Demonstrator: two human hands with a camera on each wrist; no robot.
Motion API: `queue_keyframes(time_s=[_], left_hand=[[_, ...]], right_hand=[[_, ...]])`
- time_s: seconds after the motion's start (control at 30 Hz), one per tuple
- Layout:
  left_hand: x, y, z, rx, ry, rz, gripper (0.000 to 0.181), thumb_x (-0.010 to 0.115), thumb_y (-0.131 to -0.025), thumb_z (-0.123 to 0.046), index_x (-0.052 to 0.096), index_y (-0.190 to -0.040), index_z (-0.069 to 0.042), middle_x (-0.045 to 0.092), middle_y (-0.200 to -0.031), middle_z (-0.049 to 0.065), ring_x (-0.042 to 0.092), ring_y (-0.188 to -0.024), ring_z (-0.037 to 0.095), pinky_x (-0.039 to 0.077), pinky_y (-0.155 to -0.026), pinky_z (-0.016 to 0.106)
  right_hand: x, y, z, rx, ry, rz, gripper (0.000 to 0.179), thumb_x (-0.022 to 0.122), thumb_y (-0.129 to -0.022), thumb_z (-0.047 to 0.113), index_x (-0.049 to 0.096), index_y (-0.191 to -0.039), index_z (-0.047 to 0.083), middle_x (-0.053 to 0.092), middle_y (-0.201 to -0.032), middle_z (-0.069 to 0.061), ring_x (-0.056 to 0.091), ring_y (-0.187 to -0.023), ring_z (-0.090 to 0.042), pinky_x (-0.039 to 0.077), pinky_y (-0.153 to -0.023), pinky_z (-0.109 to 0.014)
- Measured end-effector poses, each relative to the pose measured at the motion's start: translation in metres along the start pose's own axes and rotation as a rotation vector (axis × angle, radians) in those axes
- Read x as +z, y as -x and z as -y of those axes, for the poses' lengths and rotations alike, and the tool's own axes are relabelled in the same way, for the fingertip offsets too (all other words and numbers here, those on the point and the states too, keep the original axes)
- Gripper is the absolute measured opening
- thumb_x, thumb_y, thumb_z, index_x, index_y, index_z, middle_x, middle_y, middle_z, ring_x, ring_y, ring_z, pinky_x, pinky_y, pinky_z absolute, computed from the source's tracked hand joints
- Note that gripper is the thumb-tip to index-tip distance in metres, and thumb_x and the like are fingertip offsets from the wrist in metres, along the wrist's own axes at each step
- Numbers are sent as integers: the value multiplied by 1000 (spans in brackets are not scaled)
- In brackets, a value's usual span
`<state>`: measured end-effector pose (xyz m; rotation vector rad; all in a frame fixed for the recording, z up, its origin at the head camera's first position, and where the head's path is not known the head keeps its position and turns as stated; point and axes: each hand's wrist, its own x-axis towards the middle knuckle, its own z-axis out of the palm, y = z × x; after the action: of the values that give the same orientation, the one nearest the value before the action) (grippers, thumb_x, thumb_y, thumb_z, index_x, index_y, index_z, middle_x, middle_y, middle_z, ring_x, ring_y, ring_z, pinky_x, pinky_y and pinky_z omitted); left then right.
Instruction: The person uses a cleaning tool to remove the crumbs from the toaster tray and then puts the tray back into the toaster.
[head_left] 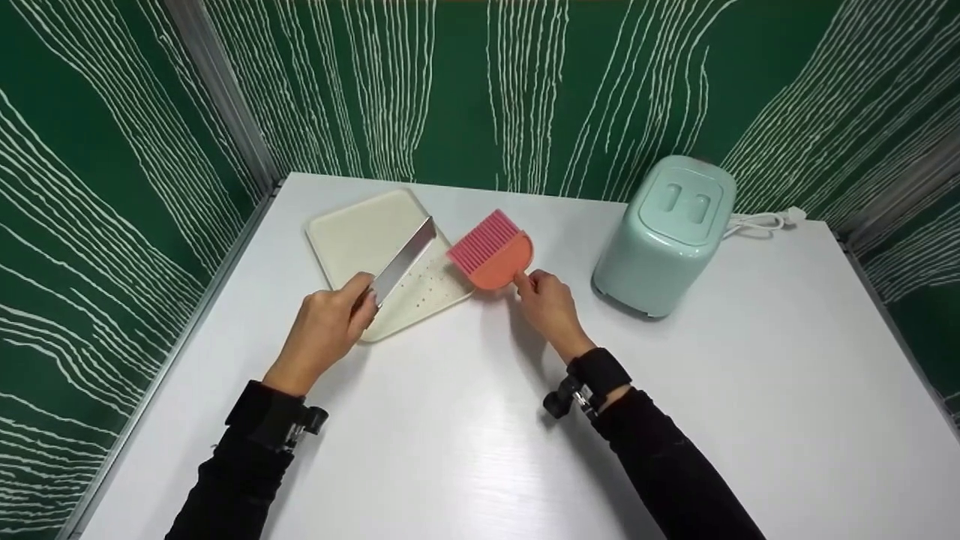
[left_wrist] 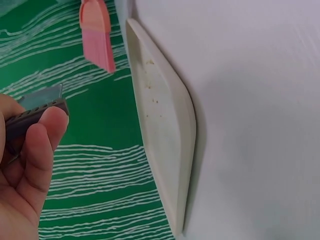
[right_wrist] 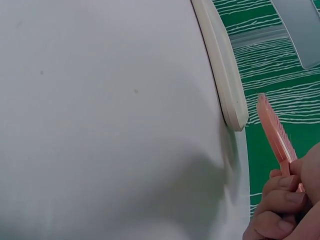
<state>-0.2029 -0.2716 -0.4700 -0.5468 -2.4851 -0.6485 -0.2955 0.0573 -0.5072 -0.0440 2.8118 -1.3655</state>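
In the head view my left hand (head_left: 326, 326) grips a flat grey blade (head_left: 405, 259) by its near end, which looks dark in the left wrist view. The blade is held above a cream tray (head_left: 360, 225) and slants up to the right. Small brown crumbs (head_left: 424, 292) lie on the tray's right part. My right hand (head_left: 551, 304) pinches the short handle of a brush (head_left: 501, 266) with an orange body and pink bristles. Its bristles point up-left, over the tray's right edge. From the right wrist the brush (right_wrist: 274, 130) appears edge-on, raised off the table.
A mint-green toaster (head_left: 660, 240) stands right of my right hand, its white cord and plug (head_left: 772, 220) lying behind it. Green walls (head_left: 465, 97) with white wavy lines rise along the back and sides of the white table (head_left: 465, 435).
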Motion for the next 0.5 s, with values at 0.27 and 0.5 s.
queue_keyframes(time_s=[0.27,0.5], left_hand=[[1,-1,2,-110,152,26,7,61,-108,-12,65,-110,-6,69,-68,11,68,-49,21,57,-51,38],[3,-1,4,-241,287,65,8,59,-109,-13,64,-104,-9,65,-63,2,63,-42,9,50,-43,23]], right_hand=[[-6,-8,-12,74,2,46,37,46,-115,31,63,-97,4,55,-82,-2,48,-72,-14,40,-64,-25],[-8,-11,-21,94,27,76,34,45,-116,31,57,-96,6,47,-81,0,48,-74,-15,40,-66,-25]])
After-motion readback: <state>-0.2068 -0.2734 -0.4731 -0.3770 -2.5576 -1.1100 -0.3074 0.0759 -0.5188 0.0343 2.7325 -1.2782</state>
